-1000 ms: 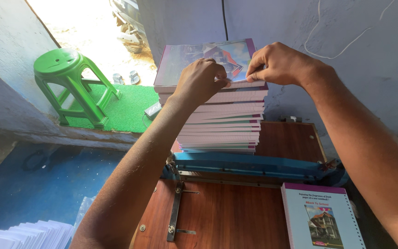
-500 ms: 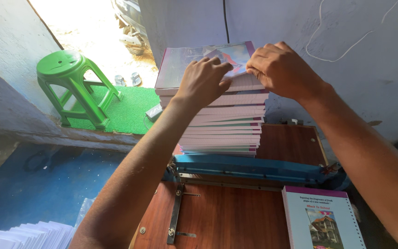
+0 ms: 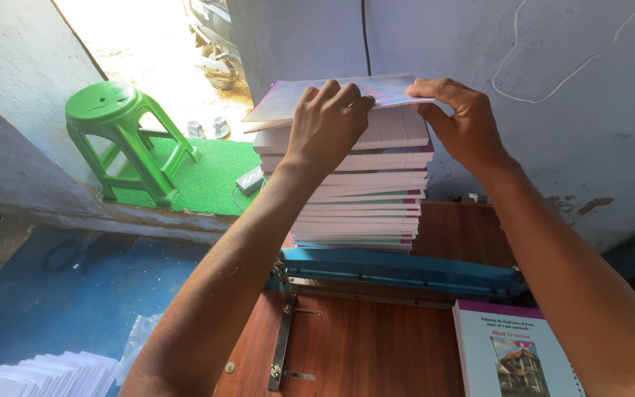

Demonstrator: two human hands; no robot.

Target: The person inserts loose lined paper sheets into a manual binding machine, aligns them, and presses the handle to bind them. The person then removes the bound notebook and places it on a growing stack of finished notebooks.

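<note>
Both hands on the top of a tall stack of pink-edged notebooks (image 3: 358,195).
Left hand (image 3: 326,121) presses flat, right hand (image 3: 462,121) in a closed grip on the top glossy notebook (image 3: 317,99); stack stands on the brown wooden counter (image 3: 376,353).

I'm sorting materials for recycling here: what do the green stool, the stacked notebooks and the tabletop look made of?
Green stool: likely moulded plastic, one uniform glossy colour. Stacked notebooks: paper pages with glossy printed card covers, pale page edges showing. Tabletop: reddish-brown wood grain with a smooth sheen, possibly laminate rather than solid wood.
</note>
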